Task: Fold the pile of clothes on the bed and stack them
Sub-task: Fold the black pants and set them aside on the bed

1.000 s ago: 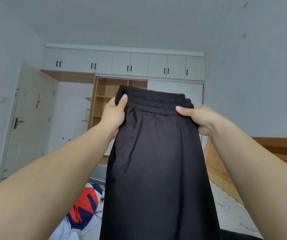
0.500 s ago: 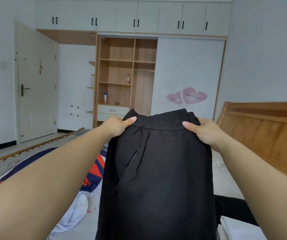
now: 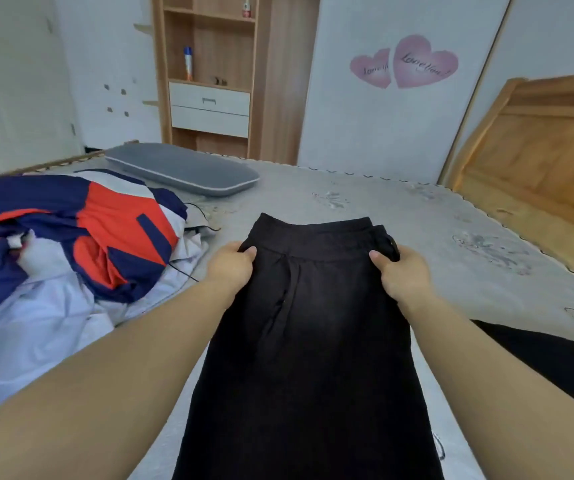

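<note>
Black trousers [image 3: 313,341] stretch lengthwise over the grey bed [image 3: 399,216], waistband pointing away from me. My left hand [image 3: 231,266] pinches the waistband's left corner and my right hand [image 3: 401,271] pinches its right corner. The waistband's far edge is folded over slightly. On the left lies a heap of unfolded clothes: a navy, red and white jacket [image 3: 98,230] on top of white fabric [image 3: 36,327]. Another black garment [image 3: 548,362] lies under my right forearm.
A flat grey cushion [image 3: 181,168] lies at the bed's far end. The wooden headboard [image 3: 538,143] rises on the right. Beyond the bed stand an open wooden wardrobe [image 3: 209,81] with drawers and a white door with pink heart stickers [image 3: 403,64].
Both hands have come down with the trousers from chest height to the bed. My view has tilted down from the ceiling and cupboards to the mattress.
</note>
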